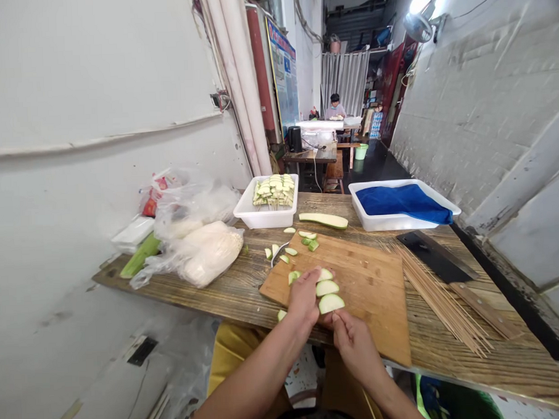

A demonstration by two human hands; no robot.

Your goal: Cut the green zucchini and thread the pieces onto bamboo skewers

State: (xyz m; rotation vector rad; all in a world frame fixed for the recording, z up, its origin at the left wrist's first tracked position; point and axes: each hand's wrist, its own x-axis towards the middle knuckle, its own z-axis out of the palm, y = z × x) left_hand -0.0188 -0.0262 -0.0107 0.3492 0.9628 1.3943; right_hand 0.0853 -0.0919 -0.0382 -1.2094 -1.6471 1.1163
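Observation:
Over the near left part of the wooden cutting board, three pale zucchini slices with green rims sit in a row, one behind another. My left hand is closed at the left side of this row, its fingers at the farthest slice. Just below the nearest slice, my right hand pinches the end of a thin skewer; most of the stick is hidden by the slices. Small zucchini pieces lie on the board's far left corner, and a halved zucchini rests beyond it.
Loose bamboo skewers and a cleaver lie right of the board. A white tub holds skewered slices. Another white tray has a blue cloth. Plastic bags crowd the left. A person sits at a far table.

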